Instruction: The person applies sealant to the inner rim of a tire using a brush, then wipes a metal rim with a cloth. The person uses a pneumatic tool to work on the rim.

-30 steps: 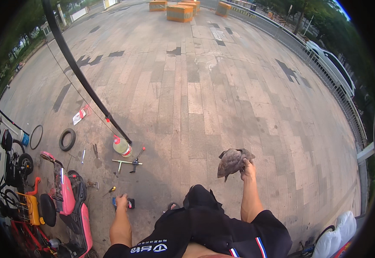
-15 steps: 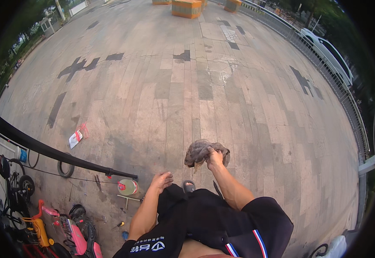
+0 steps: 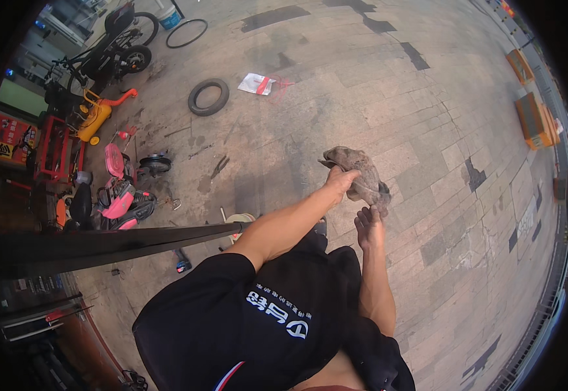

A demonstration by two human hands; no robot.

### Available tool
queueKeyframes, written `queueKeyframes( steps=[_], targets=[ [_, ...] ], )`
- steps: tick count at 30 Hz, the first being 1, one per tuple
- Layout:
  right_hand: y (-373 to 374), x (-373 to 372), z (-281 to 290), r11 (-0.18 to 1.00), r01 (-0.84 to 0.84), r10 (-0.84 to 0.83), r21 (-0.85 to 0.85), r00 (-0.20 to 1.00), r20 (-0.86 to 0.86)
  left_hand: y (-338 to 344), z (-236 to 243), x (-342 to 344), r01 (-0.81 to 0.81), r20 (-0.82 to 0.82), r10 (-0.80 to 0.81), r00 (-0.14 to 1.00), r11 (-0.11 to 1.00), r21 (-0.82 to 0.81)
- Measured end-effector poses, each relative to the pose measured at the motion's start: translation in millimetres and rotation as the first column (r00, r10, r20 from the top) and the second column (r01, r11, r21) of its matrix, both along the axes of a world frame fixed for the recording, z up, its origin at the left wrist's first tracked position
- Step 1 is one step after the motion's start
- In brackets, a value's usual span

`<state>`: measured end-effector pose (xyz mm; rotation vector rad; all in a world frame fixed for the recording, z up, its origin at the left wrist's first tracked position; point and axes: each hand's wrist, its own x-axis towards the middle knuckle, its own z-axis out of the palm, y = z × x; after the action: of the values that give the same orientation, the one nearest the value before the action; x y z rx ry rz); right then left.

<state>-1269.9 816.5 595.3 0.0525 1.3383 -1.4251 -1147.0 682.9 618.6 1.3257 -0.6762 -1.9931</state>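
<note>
A: Both hands are up on a crumpled grey-brown rag (image 3: 357, 174), held out in front of the person's chest, above the grey paving slabs (image 3: 375, 85).

B: Who has hold of what?

A: The left hand (image 3: 341, 182) is closed on the rag's upper left edge, fingers curled tight into the cloth. The right hand (image 3: 369, 223) sits just under the rag, fingertips pinching its lower corner. How much cloth sits inside either fist I cannot tell, since the folds cover it.

B: And around the rag?

A: Left of the rag and beyond it, a loose black tyre (image 3: 208, 96) lies flat on the slabs, with a red and white packet (image 3: 258, 83) just beside it. Further left of the rag stand a pink child's bike (image 3: 119, 195) and a yellow and orange machine (image 3: 96, 112), partly tangled together and hard to separate.

B: Anything blocking the view?

A: A dark bar (image 3: 114, 241) runs in from the left edge and ends below the rag at the left forearm, hiding the ground behind it. A round pale object peeks over it, too covered to name. The black shirt (image 3: 258, 326) fills the bottom.
</note>
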Motion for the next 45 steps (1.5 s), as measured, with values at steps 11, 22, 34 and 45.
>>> queueKeyframes(
  steps=[11, 22, 34, 45],
  targets=[
    [-403, 49, 0, 0.596, -0.797, 0.681, -0.099, 0.566, -0.465, -261, 8, 148, 0.149, 0.448, 0.399, 0.8, 0.591, -0.793],
    [-717, 341, 48, -0.259, -0.937, 0.802, -0.235, -0.073, -0.592, -439, 28, 330, -0.165, 0.552, 0.575, 0.604, 0.768, -0.619],
    [-855, 725, 24, -0.369, -0.904, 0.655, -0.215, -0.089, -0.75, -566, -63, 619, -0.525, 0.336, 0.925, 0.177, 0.378, -0.763],
    [-886, 1082, 49, -0.595, -0.796, 0.4, -0.11, -0.174, -0.9, -429, -168, 791, -0.95, 0.785, 0.619, -0.024, 0.231, -0.212]
  ],
)
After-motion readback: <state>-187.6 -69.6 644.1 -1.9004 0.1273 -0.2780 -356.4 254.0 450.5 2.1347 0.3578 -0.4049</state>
